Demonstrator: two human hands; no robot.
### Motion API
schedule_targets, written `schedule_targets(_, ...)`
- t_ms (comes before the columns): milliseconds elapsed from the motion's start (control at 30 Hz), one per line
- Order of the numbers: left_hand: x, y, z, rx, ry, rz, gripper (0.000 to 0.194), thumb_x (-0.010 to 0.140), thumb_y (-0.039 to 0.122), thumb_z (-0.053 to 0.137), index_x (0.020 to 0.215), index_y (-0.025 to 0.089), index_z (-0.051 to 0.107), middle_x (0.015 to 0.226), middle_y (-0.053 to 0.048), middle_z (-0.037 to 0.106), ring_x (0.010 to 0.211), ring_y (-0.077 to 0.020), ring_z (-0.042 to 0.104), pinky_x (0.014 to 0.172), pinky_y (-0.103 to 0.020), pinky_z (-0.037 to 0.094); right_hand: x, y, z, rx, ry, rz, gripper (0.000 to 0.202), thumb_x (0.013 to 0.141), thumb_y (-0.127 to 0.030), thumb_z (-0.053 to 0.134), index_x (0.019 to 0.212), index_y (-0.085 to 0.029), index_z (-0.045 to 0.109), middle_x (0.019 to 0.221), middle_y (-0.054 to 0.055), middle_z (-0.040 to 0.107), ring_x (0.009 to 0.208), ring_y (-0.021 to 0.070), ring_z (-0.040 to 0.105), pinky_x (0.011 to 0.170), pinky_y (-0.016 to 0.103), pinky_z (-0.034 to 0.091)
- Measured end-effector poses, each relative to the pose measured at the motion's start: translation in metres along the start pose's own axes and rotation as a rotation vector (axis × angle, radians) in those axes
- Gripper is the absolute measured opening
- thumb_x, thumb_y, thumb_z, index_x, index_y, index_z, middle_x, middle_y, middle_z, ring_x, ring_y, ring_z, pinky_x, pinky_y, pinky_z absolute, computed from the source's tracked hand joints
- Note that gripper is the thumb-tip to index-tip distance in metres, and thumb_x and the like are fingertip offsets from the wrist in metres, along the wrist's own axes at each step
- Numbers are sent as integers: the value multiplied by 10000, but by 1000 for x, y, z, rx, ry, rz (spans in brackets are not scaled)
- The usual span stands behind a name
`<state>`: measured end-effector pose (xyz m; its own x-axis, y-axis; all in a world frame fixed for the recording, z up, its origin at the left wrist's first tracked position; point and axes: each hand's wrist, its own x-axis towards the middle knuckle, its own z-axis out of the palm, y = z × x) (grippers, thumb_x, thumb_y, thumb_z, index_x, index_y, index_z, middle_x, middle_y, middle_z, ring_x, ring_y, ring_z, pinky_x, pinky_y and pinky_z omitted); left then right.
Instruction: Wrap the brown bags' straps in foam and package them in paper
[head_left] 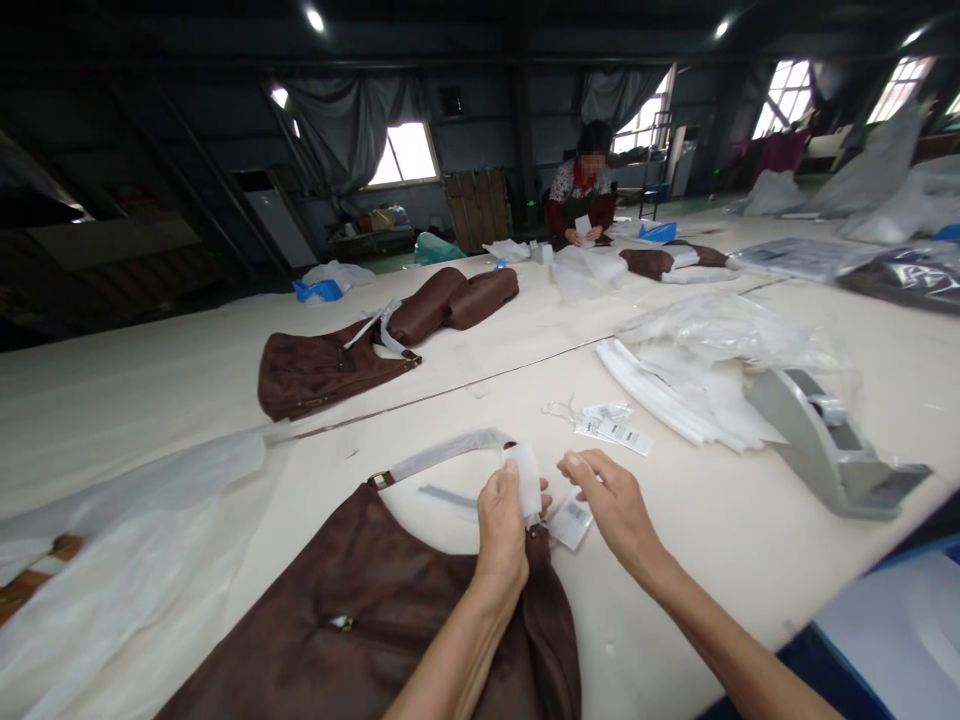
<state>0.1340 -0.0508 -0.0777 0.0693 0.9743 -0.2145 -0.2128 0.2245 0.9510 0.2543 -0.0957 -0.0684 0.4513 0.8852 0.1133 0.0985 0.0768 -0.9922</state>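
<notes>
A large brown bag point(390, 600) lies on the pale table in front of me, its strap point(450, 452) covered in white wrapping. My left hand point(504, 520) is wrapped round the strap's right end, holding a white sheet point(523, 482) against it. To the right, my right hand point(611, 500) hovers with curled fingers, thumb and forefinger close together; whether anything small is between them cannot be made out. A white tag point(571, 520) hangs by the bag between my hands. More white tags point(615, 430) lie beyond my right hand.
A grey tape dispenser point(832, 440) stands at the right beside white foam strips point(660, 400) and clear plastic point(735, 330). Other brown bags point(322, 370) lie farther back. Translucent sheets point(135, 560) cover the left side. Across the table, a person point(583, 195) holds a white piece.
</notes>
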Motion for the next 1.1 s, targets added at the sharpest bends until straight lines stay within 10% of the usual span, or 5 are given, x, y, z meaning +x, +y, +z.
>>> schedule_targets(200,2,-2,1,91,-26,175,429,778,593,634,744,168,580,662,9,579,604,-137,528,576,-247,451,18,-3,34,468,-359,376,444,638,-569,800,632,-158,631,534,-29,518,497,102,450,475,236,348)
schedule_targets(500,-1,-9,-7,44,-159,177,340,789,465,670,927,153,668,949,-63,687,974,-226,613,908,-322,471,16,5,47,820,-114,480,449,420,-355,938,701,-117,681,613,10,646,545,106,537,525,226,406)
schedule_targets(867,-10,1,-2,-22,-278,59,323,809,417,696,977,142,683,951,-66,722,910,-224,650,828,-297,484,2,15,34,711,-99,248,332,769,-467,757,785,-156,642,677,-13,616,587,99,523,549,223,417)
schedule_targets(1100,-10,8,-1,-106,-293,-31,323,777,380,722,968,122,698,847,-75,730,850,-233,671,779,-309,501,-48,34,7,125,69,-187,222,969,-330,516,1055,-246,703,1159,69,637,1152,218,577,999,376,470)
